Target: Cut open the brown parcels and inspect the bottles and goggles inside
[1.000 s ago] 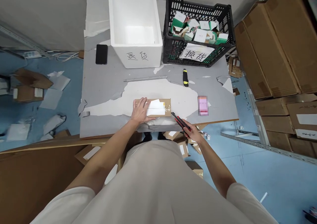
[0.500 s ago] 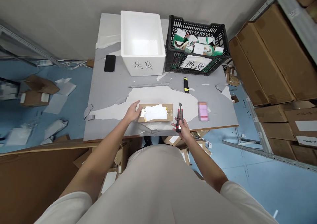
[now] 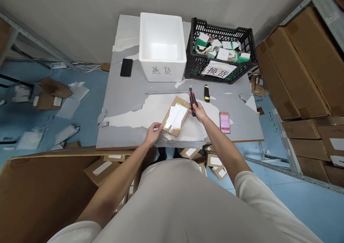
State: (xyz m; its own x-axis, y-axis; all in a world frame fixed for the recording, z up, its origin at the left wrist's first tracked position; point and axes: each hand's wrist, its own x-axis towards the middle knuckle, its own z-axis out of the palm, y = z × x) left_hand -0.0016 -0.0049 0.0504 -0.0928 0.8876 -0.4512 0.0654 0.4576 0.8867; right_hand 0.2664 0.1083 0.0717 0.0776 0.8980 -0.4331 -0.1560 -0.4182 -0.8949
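A taped cardboard box (image 3: 176, 115) with white paper labels lies turned at a slant near the front of the table. My left hand (image 3: 154, 132) grips its lower left corner, thumb and fingers closed on the edge. My right hand (image 3: 199, 111) is wrapped round a red and black utility knife (image 3: 192, 101), its tip pointing away from me, beside the box's upper right corner. Just right of the knife lies a black and yellow cutter (image 3: 206, 93). A phone with a pink screen (image 3: 225, 122) rests to the right of my right hand.
At the back of the table (image 3: 126, 99) stand a white foam bin (image 3: 162, 71) and a black crate (image 3: 223, 76) filled with small green and white boxes. A black phone (image 3: 126, 67) lies left of the bin. Large cartons (image 3: 290, 63) fill the shelf at right; an open carton (image 3: 48, 193) is at lower left.
The box has swung from lying straight to a slant, its right end now farther from me. My right hand has carried the knife forward, next to the box's upper corner. The view has shifted slightly.
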